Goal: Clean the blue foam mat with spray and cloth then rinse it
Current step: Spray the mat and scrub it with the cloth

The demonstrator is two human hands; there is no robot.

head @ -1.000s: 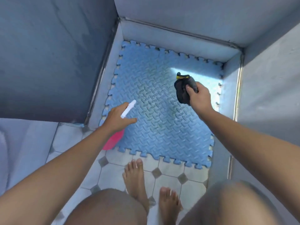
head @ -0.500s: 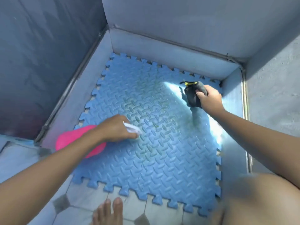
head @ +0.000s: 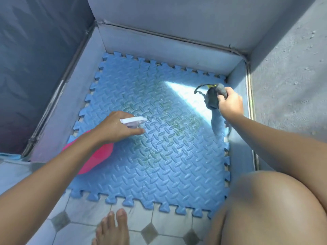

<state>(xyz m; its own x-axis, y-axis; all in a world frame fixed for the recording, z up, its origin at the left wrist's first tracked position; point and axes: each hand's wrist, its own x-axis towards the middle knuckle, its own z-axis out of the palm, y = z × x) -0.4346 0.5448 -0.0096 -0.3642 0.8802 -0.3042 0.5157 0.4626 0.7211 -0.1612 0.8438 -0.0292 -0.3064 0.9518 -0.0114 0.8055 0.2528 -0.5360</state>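
The blue foam mat [head: 159, 156] with jigsaw edges lies flat in a walled corner, with greenish dirt marks near its middle. My left hand [head: 115, 126] grips a pink spray bottle [head: 95, 156] low over the mat's left side, its white nozzle [head: 134, 120] pointing right toward the dirty patch. My right hand [head: 230, 103] is raised over the mat's far right corner, shut on a bunched dark grey cloth [head: 212, 99] with a thin strap and a yellow tag.
Grey walls with a low ledge [head: 159, 45] close in the mat on the left, back and right. White floor tiles [head: 85, 209] with grey diamonds lie at the near edge. My bare foot [head: 113, 228] and right knee [head: 265, 209] are close to the mat's front.
The camera has dropped closer to the mat. My left hand has swung the nozzle to point right over the dirty patch. My right hand holds the cloth at the far right, its strap now hanging loose.
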